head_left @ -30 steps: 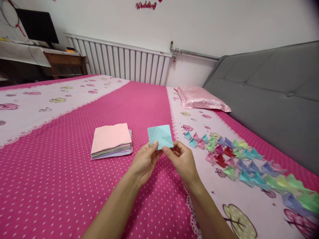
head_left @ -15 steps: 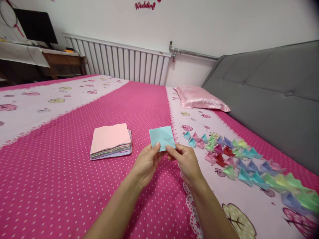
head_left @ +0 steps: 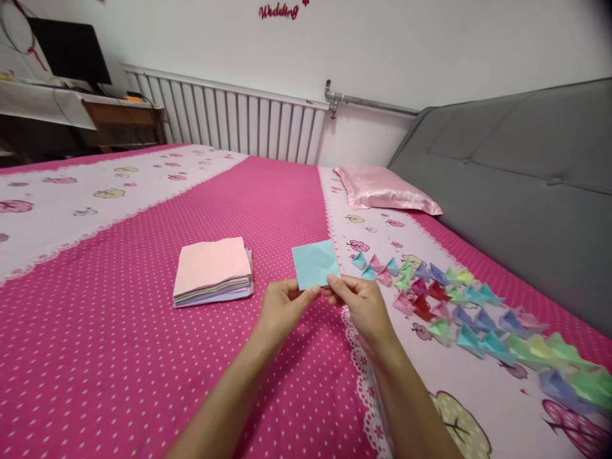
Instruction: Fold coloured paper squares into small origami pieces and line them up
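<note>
Both hands are meeting over the middle of the bed (head_left: 119, 344): the left hand (head_left: 282, 310) and the right hand (head_left: 364, 307) are each pinching the lower edge of a light blue paper square (head_left: 315, 263), thumbs and fingertips closed on it, the two hands almost touching. The square is standing nearly upright, lifted off the bedspread, right above the lace seam where the dotted pink band meets the pale printed band. Just to the left, a stack of coloured paper (head_left: 213, 269) is lying flat with a pale pink sheet on top. To the right, a row of folded paper shapes (head_left: 459, 307) is running along the bed towards its near right corner, beside the grey headboard (head_left: 526, 191). A pink satin pillow (head_left: 387, 188) is resting at the far end of the headboard edge.
</note>
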The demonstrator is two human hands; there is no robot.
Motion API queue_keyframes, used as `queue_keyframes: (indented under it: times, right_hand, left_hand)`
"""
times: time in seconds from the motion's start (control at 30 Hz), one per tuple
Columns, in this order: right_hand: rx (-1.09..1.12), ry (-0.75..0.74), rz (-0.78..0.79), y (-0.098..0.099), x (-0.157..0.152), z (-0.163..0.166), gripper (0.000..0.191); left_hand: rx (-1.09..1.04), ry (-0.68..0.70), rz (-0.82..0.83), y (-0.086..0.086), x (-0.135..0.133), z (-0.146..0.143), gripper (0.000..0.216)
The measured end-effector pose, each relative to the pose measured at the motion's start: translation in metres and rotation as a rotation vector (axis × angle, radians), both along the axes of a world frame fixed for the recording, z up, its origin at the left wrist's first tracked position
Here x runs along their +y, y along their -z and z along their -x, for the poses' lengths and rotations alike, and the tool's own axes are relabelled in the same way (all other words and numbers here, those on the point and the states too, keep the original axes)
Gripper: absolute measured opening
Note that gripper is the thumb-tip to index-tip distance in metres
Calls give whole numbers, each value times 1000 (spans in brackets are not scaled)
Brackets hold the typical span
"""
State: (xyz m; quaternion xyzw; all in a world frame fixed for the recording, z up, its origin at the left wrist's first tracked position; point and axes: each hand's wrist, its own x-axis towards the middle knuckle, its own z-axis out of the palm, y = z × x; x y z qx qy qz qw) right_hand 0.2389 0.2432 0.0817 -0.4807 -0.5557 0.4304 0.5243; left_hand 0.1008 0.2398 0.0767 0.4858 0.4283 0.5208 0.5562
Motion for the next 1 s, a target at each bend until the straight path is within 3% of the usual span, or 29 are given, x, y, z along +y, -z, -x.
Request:
queue_keyframes:
  times: [0.13,0.43,0.6,0.77,1.0]
  right_hand:
    - [-56,18,-31,-1,0,-2,33]
    - [5,-3,1,-3,1,-5,34]
    - [77,-31,20,-6,-2,-4,20]
    - [228,-31,63,-7,-2,-5,26]
    - [257,8,148,-6,0,-13,29]
  left_hand:
    - [0,-9,35,-2,-1,3,27]
    - [5,145,40,-5,-2,6,31]
    - [81,129,49,-2,1,10,30]
    - [187,271,-18,1,0,9,31]
    - [263,406,-68,-5,-4,12,30]
